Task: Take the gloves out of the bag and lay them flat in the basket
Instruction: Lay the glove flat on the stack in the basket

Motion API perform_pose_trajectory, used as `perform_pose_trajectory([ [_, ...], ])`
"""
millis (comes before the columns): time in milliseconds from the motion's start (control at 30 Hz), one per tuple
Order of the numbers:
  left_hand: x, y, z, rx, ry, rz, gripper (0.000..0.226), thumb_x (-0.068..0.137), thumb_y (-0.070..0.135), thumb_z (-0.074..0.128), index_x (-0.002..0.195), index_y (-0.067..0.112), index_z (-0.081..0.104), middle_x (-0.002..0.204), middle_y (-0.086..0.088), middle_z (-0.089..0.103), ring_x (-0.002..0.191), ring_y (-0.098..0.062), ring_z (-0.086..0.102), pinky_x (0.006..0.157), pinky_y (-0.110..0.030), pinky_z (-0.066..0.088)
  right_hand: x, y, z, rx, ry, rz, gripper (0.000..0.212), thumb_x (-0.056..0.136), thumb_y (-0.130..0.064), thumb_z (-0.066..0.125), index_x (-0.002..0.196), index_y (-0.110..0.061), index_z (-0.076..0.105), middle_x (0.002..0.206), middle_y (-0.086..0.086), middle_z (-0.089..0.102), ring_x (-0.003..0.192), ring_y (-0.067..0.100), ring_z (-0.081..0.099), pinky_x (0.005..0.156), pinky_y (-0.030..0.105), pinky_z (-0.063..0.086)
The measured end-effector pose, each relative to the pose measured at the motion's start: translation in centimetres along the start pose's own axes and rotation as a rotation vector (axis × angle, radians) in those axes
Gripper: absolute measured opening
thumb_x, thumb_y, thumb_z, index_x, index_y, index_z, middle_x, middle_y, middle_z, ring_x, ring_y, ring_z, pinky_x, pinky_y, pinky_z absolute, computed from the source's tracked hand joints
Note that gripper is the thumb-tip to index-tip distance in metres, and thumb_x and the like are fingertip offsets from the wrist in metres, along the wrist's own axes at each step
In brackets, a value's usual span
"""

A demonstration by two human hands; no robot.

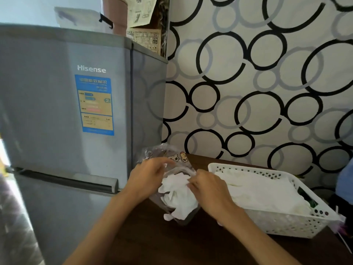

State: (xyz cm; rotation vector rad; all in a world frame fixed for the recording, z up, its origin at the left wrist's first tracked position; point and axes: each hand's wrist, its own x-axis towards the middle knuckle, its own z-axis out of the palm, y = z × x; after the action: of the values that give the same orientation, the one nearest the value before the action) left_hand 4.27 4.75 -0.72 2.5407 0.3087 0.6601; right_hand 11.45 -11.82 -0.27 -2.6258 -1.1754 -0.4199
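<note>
A clear plastic bag with cartoon prints stands on the dark wooden table. Crumpled white gloves bulge out of its open mouth. My left hand grips the bag's left edge, fingers curled over the plastic. My right hand pinches the gloves at the bag's right side. To the right sits a white perforated basket, and white gloves lie flat inside it.
A grey fridge stands close on the left, against the table's edge. A wall with black and grey circles rises behind the table. Something blue shows at the far right edge.
</note>
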Motion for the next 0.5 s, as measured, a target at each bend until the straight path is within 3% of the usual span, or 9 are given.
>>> perform_pose_trajectory([
  [67, 0.0, 0.5, -0.4, 0.01, -0.005, -0.037, 0.038, 0.098, 0.016, 0.042, 0.121, 0.04, 0.061, 0.111, 0.007, 0.069, 0.063, -0.004, 0.057, 0.061, -0.028, 0.048, 0.8, -0.2, -0.7, 0.155, 0.025, 0.072, 0.019, 0.09, -0.031, 0.062, 0.106, -0.026, 0.071, 0.104, -0.004, 0.064, 0.092, 0.013, 0.059, 0.074, 0.024, 0.043],
  [200, 0.1, 0.7, -1.1, -0.009, -0.016, -0.061, 0.036, 0.094, 0.022, 0.048, 0.121, 0.043, 0.059, 0.121, 0.015, 0.065, 0.084, -0.007, 0.064, 0.083, -0.036, 0.054, 1.9, -1.2, -2.4, 0.208, 0.021, 0.077, 0.008, 0.081, -0.034, 0.071, 0.084, -0.027, 0.072, 0.07, -0.012, 0.054, 0.067, 0.008, 0.051, 0.054, 0.019, 0.035],
  [333, 0.0, 0.5, -1.4, -0.042, -0.062, -0.094, 0.033, 0.089, 0.035, 0.051, 0.119, 0.047, 0.059, 0.123, 0.019, 0.062, 0.103, -0.007, 0.061, 0.089, -0.039, 0.052, 3.4, -0.8, -3.6, 0.332, -0.186, 0.061, 0.025, 0.091, -0.034, 0.059, 0.071, -0.023, 0.068, 0.057, -0.006, 0.049, 0.057, 0.012, 0.045, 0.055, 0.026, 0.035],
  [400, -0.2, 0.7, -1.7, -0.065, -0.091, -0.116, 0.038, 0.082, 0.046, 0.047, 0.118, 0.047, 0.06, 0.121, 0.021, 0.062, 0.105, -0.008, 0.06, 0.092, -0.04, 0.051, 3.7, -0.8, -4.1, 0.328, -0.204, 0.048, 0.017, 0.089, -0.034, 0.063, 0.078, -0.024, 0.071, 0.059, -0.01, 0.05, 0.057, 0.009, 0.047, 0.055, 0.024, 0.036],
  [500, -0.4, 1.3, -2.1, -0.082, -0.145, -0.154, 0.048, 0.072, 0.051, 0.044, 0.116, 0.048, 0.06, 0.111, 0.018, 0.065, 0.104, -0.009, 0.06, 0.094, -0.042, 0.049, 3.7, -0.9, -4.7, 0.373, -0.038, 0.047, 0.014, 0.081, -0.037, 0.071, 0.084, -0.024, 0.074, 0.058, -0.019, 0.049, 0.056, 0.0, 0.046, 0.053, 0.017, 0.034],
])
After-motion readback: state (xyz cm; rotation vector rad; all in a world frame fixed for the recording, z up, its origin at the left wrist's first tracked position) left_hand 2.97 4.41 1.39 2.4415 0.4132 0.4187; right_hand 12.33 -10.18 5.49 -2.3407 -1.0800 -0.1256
